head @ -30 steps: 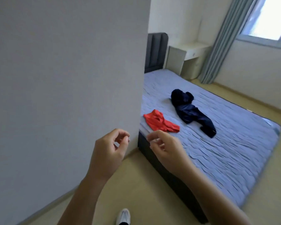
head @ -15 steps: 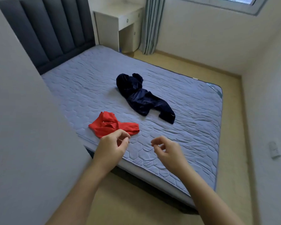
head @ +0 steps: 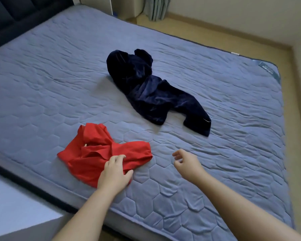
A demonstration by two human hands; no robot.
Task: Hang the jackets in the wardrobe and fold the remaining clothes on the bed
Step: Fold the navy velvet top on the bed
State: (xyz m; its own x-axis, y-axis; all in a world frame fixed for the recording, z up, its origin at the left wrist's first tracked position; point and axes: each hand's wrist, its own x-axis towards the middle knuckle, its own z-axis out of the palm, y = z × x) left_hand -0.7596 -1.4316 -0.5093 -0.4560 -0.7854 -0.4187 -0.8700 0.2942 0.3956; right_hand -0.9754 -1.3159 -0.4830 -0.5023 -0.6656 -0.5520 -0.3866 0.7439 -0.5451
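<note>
1. Folding step, by the look of it; left grip (head: 115,169) grasping the red shirt (head: 87,153) at seven o'clock on the bed (head: 215,171); right grip (head: 186,162) released, empty.
2. Next likely: spread it flat; navy garment (head: 146,91) lies at one o'clock.

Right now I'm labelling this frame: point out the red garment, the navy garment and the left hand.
red garment (head: 87,160), head view, middle fold
navy garment (head: 151,96), head view, crumpled middle
left hand (head: 114,173), head view, back of hand

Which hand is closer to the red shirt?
The left. The left hand grips the red shirt at its near edge. The right hand hovers off to the shirt's right, over the mattress, holding nothing.
</note>
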